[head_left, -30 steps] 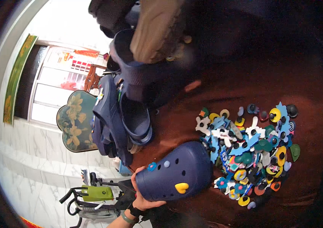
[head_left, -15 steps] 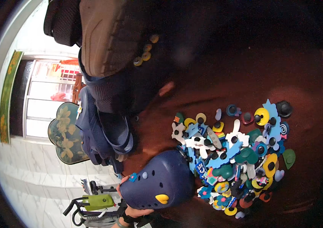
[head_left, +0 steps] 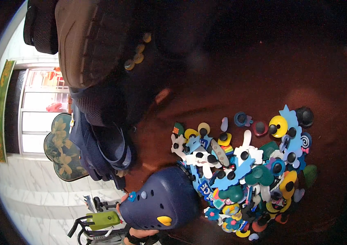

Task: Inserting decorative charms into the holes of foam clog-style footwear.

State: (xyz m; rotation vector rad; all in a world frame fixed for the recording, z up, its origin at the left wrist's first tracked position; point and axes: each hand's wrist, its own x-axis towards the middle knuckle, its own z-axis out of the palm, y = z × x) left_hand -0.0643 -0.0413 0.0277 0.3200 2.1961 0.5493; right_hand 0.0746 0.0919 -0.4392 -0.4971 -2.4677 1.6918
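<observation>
Navy clog [head_left: 161, 202] sits gripped in the left hand [head_left: 134, 228], fingers curled under its heel at the frame's bottom edge; charms [head_left: 243, 171] lie heaped just right of it; stacked clogs [head_left: 100, 147] rest above; right hand unseen.

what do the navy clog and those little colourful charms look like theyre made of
Navy clog: looks like moulded foam resin or soft rubber, matte, one smooth piece with punched holes. Charms: probably soft moulded plastic or rubber, flat bright shapes with black round studs on their backs, slight sheen. Table: dark reddish, glossy, possibly varnished wood.
</observation>
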